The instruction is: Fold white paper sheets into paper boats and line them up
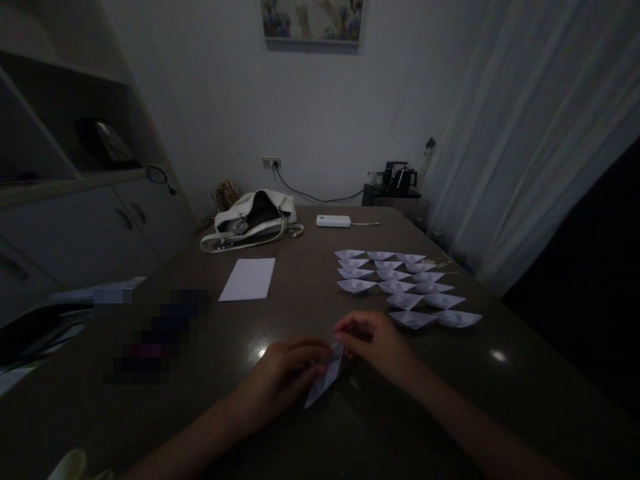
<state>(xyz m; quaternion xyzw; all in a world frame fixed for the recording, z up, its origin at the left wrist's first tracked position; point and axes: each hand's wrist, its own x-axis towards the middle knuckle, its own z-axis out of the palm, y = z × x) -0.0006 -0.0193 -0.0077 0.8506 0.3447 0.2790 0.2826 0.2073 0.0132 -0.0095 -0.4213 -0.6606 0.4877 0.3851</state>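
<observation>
A folded piece of white paper [324, 382], narrow and pointed at its near end, is held between my two hands low over the table. My left hand [290, 370] has its fingers closed on the paper's left side. My right hand [373, 340] pinches the far tip between thumb and fingers. Several white paper boats [396, 287] stand in rows to the right, just beyond my right hand. The fingers hide part of the folded paper, and the picture is dim.
A stack of white paper sheets [249, 280] lies left of centre on the dark table [310, 280]. Behind it sits a white handbag [257, 217]. A white power bank [333, 221] with a short cable lies at the far edge. A cup [70, 463] shows at bottom left.
</observation>
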